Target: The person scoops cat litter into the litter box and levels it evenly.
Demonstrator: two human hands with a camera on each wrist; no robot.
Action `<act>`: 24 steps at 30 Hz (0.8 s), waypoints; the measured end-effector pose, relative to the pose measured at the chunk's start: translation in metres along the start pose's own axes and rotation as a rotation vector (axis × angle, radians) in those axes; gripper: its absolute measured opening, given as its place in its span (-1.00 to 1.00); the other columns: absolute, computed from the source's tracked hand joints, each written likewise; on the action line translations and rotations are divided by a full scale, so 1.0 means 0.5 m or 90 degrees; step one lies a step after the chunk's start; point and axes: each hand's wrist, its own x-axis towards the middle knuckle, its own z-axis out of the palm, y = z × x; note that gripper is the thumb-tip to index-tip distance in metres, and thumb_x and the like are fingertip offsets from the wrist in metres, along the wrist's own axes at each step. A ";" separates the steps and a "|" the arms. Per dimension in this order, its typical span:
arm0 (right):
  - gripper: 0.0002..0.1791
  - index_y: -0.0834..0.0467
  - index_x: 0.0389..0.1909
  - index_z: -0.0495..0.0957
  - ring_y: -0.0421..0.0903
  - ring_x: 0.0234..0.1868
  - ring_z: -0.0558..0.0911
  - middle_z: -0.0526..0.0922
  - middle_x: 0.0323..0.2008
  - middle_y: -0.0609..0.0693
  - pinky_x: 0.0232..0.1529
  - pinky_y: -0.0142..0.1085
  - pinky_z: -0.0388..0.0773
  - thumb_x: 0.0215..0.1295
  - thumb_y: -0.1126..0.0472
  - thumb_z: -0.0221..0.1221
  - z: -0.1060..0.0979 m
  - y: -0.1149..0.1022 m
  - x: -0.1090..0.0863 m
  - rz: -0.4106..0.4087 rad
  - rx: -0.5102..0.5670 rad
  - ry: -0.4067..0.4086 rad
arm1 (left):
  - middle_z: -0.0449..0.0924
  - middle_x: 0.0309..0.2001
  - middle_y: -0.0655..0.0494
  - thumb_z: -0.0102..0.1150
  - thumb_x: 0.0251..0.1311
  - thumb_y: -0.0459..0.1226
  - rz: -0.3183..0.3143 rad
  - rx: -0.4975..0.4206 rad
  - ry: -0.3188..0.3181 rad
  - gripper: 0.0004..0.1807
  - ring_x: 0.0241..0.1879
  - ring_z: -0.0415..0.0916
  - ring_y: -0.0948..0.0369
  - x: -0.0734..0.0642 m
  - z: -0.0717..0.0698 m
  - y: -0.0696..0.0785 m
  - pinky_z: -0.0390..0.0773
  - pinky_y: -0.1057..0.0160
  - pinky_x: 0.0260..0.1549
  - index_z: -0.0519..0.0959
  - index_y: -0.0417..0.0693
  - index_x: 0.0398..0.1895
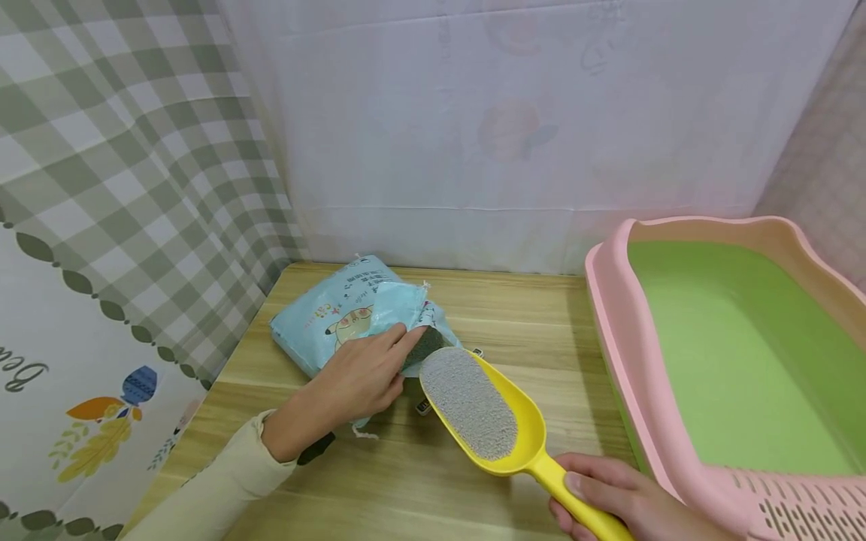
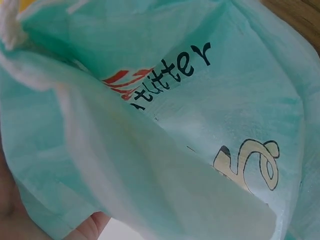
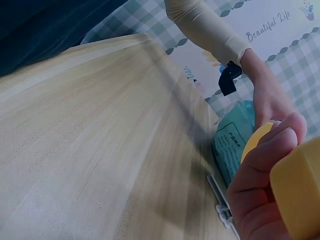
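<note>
My right hand (image 1: 619, 488) grips the handle of a yellow scoop (image 1: 534, 428), its bowl heaped with grey granular cat litter (image 1: 470, 406). The bowl's front end is right by the mouth of a light blue cat litter bag (image 1: 331, 300), which lies on its side at the back left. At that torn mouth, my left hand (image 1: 361, 376) holds the bag's edge. Close up in the left wrist view, the crumpled plastic (image 2: 240, 110) shows part of the word "litter", and the fingers are mostly hidden behind it. In the right wrist view the fingers (image 3: 260, 180) curl round the yellow handle.
A pink litter box (image 1: 629, 353) with a green base (image 1: 737, 338) stands at the right, its slotted ledge toward the front. A slim grey tool (image 3: 222, 207) lies on the wooden table (image 1: 379, 481) beside the bag. Checked cloth (image 1: 155, 150) hangs along the left.
</note>
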 end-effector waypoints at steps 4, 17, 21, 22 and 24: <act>-0.53 0.23 0.45 0.52 -0.25 -0.19 0.61 0.70 -0.01 0.01 -0.17 -0.46 0.55 0.80 0.32 -0.24 -0.002 -0.004 -0.015 0.018 0.018 0.027 | 0.45 -0.19 0.04 0.46 0.12 -0.44 0.006 0.000 0.012 -0.29 -0.58 0.24 0.26 -0.001 0.001 -0.001 0.32 0.30 -0.69 0.53 -0.33 0.41; -0.50 0.22 0.49 0.48 -0.21 -0.18 0.61 0.69 0.01 0.05 -0.19 -0.44 0.54 0.83 0.29 -0.31 -0.001 -0.038 -0.045 0.027 0.064 0.064 | 0.45 -0.19 0.04 0.44 0.13 -0.44 0.009 -0.004 0.016 -0.31 -0.58 0.24 0.26 -0.002 0.002 -0.002 0.30 0.31 -0.70 0.53 -0.32 0.40; -0.50 0.29 0.50 0.43 -0.20 -0.17 0.61 0.68 0.01 0.05 -0.18 -0.43 0.54 0.84 0.29 -0.35 -0.002 -0.054 -0.053 0.025 0.056 0.066 | 0.46 -0.18 0.04 0.47 0.13 -0.44 0.006 -0.005 0.014 -0.29 -0.58 0.26 0.26 -0.001 0.002 -0.002 0.32 0.31 -0.69 0.53 -0.32 0.41; -0.50 0.30 0.50 0.43 -0.20 -0.16 0.62 0.68 0.02 0.05 -0.15 -0.43 0.56 0.84 0.29 -0.35 -0.003 -0.058 -0.056 0.030 0.055 0.072 | 0.47 -0.18 0.04 0.48 0.12 -0.43 0.005 -0.005 0.014 -0.29 -0.58 0.27 0.26 -0.001 0.002 -0.002 0.32 0.31 -0.69 0.53 -0.32 0.41; -0.51 0.30 0.48 0.44 -0.20 -0.15 0.64 0.68 0.02 0.07 -0.09 -0.42 0.60 0.84 0.29 -0.34 -0.006 -0.064 -0.061 0.033 0.048 0.086 | 0.47 -0.18 0.04 0.50 0.12 -0.43 0.003 -0.005 0.013 -0.28 -0.58 0.27 0.26 -0.001 0.002 -0.001 0.33 0.31 -0.69 0.53 -0.32 0.41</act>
